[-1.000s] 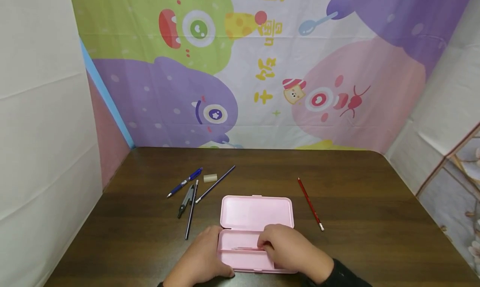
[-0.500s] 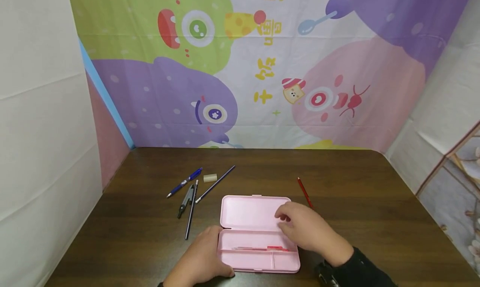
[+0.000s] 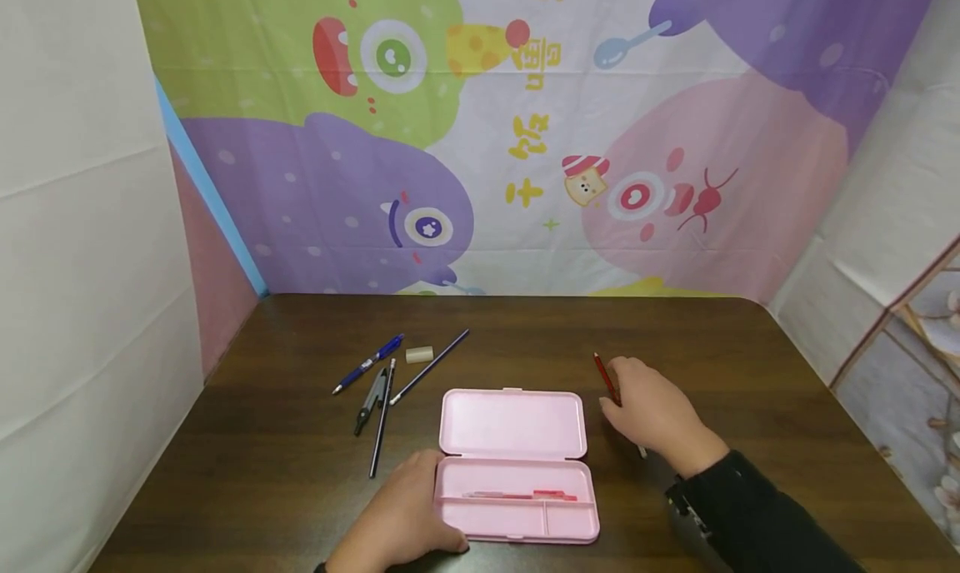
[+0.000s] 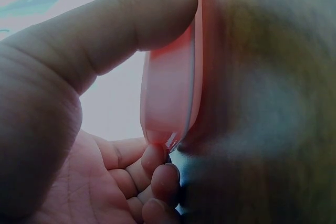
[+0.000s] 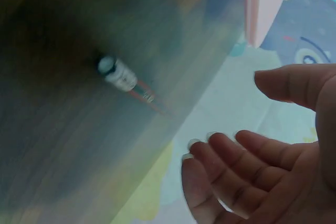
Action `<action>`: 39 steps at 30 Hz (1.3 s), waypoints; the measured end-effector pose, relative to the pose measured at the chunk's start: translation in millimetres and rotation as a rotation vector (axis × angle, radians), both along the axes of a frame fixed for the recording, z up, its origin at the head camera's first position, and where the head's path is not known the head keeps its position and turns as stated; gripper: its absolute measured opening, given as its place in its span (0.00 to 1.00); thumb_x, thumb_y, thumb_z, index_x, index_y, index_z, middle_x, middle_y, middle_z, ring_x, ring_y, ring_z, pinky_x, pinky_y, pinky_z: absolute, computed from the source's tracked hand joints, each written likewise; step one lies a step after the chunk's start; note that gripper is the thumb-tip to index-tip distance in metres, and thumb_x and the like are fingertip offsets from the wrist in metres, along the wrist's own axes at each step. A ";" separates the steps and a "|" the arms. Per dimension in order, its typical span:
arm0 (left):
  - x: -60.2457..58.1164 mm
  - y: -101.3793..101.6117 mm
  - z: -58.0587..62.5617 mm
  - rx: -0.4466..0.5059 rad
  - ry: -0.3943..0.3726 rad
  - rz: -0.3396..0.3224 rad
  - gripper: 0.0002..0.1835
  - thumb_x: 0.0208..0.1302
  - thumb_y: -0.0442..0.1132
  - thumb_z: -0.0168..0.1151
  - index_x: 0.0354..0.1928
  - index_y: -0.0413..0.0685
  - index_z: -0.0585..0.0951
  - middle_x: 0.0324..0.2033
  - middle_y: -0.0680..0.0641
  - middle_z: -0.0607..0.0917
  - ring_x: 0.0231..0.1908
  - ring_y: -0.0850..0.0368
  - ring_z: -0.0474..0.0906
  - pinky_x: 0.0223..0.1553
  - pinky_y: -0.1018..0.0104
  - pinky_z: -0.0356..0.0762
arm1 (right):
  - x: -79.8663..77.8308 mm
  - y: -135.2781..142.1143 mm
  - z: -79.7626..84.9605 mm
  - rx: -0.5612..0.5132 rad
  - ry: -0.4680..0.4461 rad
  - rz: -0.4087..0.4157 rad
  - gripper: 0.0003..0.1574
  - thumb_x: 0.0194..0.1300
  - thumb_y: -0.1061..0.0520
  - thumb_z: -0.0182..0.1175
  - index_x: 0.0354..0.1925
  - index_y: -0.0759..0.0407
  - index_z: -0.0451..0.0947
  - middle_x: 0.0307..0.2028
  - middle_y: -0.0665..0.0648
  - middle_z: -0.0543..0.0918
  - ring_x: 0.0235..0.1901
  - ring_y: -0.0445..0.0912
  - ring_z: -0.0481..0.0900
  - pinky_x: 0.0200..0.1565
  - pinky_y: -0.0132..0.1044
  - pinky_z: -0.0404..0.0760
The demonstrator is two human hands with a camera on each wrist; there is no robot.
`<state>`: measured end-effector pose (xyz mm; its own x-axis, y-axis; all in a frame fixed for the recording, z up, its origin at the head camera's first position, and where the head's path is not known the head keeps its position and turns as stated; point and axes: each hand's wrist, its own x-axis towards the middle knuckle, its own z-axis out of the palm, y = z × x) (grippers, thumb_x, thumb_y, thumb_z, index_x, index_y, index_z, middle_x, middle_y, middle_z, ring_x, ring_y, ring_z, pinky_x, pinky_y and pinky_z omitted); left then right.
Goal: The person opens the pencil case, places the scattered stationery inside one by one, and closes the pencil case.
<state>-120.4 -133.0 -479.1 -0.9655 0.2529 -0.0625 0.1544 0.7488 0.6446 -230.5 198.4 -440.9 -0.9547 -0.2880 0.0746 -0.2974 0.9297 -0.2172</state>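
A pink pencil case (image 3: 498, 519) lies with its lid (image 3: 512, 423) folded back. My left hand (image 3: 401, 510) grips its left end, thumb along the front side and fingers curled at the corner, as the left wrist view shows of the case (image 4: 168, 93). Inside the back compartment is a slim red-ended pen (image 3: 555, 495). To the right of the case, my right hand (image 3: 660, 415) hovers over a red pencil (image 3: 603, 375), covering its middle. In the right wrist view, thumb and fingers are apart, with the pencil's white eraser end (image 5: 123, 77) beyond them.
Left of the case lie a blue pen (image 3: 369, 364), a beige eraser (image 3: 419, 355), a grey compass (image 3: 371, 402), a dark striped pencil (image 3: 382, 423) and a blue pencil (image 3: 431, 367). A cartoon cloth (image 3: 495, 265) hangs behind the brown table (image 3: 262, 473).
My right hand has left the case, moving right and away from me to the red pencil. The red-ended pen stays in the case. My left hand has kept its place.
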 end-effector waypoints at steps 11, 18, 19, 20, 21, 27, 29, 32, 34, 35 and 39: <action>-1.0 -0.5 -1.8 0.005 -0.007 0.003 0.47 0.21 0.51 0.83 0.50 0.40 0.74 0.40 0.48 0.77 0.40 0.52 0.72 0.43 0.50 0.73 | -19.3 9.8 -11.9 0.073 -0.147 -0.041 0.26 0.56 0.54 0.63 0.47 0.71 0.72 0.31 0.58 0.77 0.31 0.50 0.77 0.36 0.49 0.79; -0.1 -0.5 0.3 0.001 -0.026 0.005 0.48 0.21 0.52 0.84 0.50 0.39 0.74 0.40 0.48 0.77 0.40 0.51 0.73 0.43 0.49 0.73 | -24.5 14.0 -16.8 0.001 -0.238 -0.091 0.17 0.55 0.53 0.63 0.36 0.63 0.71 0.25 0.55 0.76 0.24 0.48 0.74 0.29 0.44 0.75; -0.2 -0.4 0.3 0.002 -0.020 0.004 0.48 0.21 0.52 0.83 0.50 0.39 0.74 0.40 0.48 0.77 0.40 0.51 0.73 0.43 0.49 0.73 | -24.4 14.1 -17.2 -0.007 -0.245 -0.095 0.16 0.54 0.53 0.63 0.35 0.63 0.71 0.24 0.55 0.75 0.24 0.48 0.74 0.28 0.43 0.74; -0.1 -0.3 0.3 0.002 -0.016 0.003 0.48 0.21 0.52 0.83 0.50 0.39 0.74 0.40 0.48 0.77 0.40 0.51 0.73 0.43 0.49 0.73 | -24.1 14.0 -17.5 -0.015 -0.251 -0.101 0.15 0.53 0.53 0.63 0.33 0.61 0.71 0.23 0.54 0.75 0.23 0.48 0.73 0.27 0.42 0.73; -0.1 -0.3 0.3 0.001 -0.013 0.003 0.48 0.21 0.52 0.83 0.50 0.39 0.74 0.40 0.48 0.77 0.40 0.52 0.73 0.43 0.49 0.73 | -23.9 13.8 -18.1 -0.023 -0.258 -0.107 0.14 0.52 0.54 0.63 0.31 0.60 0.71 0.23 0.54 0.75 0.23 0.48 0.73 0.26 0.41 0.73; -0.2 -0.2 0.1 0.004 -0.008 0.005 0.47 0.20 0.52 0.83 0.49 0.40 0.74 0.40 0.48 0.77 0.40 0.52 0.73 0.43 0.50 0.73 | -23.9 10.0 -20.6 -0.018 -0.256 -0.107 0.07 0.48 0.59 0.62 0.23 0.58 0.71 0.20 0.54 0.74 0.21 0.48 0.70 0.23 0.40 0.69; -0.2 -0.4 0.5 0.002 -0.010 0.005 0.47 0.20 0.52 0.83 0.50 0.39 0.74 0.40 0.48 0.77 0.40 0.52 0.73 0.42 0.50 0.73 | -23.9 9.0 -20.9 -0.010 -0.251 -0.101 0.07 0.47 0.61 0.60 0.18 0.57 0.72 0.18 0.53 0.73 0.19 0.48 0.69 0.22 0.39 0.68; -0.6 -0.7 1.0 -0.003 -0.016 0.000 0.48 0.21 0.53 0.83 0.50 0.39 0.74 0.40 0.47 0.77 0.40 0.51 0.73 0.42 0.49 0.73 | -23.2 8.5 -22.3 -0.005 -0.249 -0.097 0.11 0.46 0.62 0.59 0.12 0.55 0.71 0.14 0.51 0.70 0.16 0.47 0.67 0.20 0.38 0.65; -0.6 -0.7 1.0 -0.006 -0.017 -0.001 0.48 0.21 0.53 0.83 0.50 0.39 0.74 0.40 0.47 0.77 0.39 0.51 0.73 0.42 0.49 0.73 | -21.6 8.1 -23.0 -0.015 -0.255 -0.096 0.12 0.47 0.63 0.59 0.11 0.55 0.71 0.13 0.50 0.70 0.16 0.47 0.67 0.19 0.38 0.65; -0.6 -0.7 1.1 -0.007 -0.017 -0.001 0.48 0.21 0.53 0.83 0.50 0.39 0.74 0.40 0.48 0.77 0.39 0.51 0.73 0.42 0.49 0.73 | -20.9 7.9 -23.4 -0.022 -0.259 -0.098 0.12 0.47 0.63 0.60 0.12 0.55 0.71 0.13 0.50 0.70 0.16 0.47 0.67 0.19 0.38 0.65; 0.0 0.2 0.8 -0.007 -0.014 0.004 0.47 0.20 0.52 0.83 0.48 0.40 0.74 0.39 0.48 0.76 0.39 0.52 0.72 0.42 0.50 0.73 | -18.2 6.9 -24.5 -0.058 -0.274 -0.115 0.08 0.48 0.62 0.61 0.18 0.57 0.73 0.17 0.52 0.72 0.19 0.47 0.69 0.21 0.38 0.68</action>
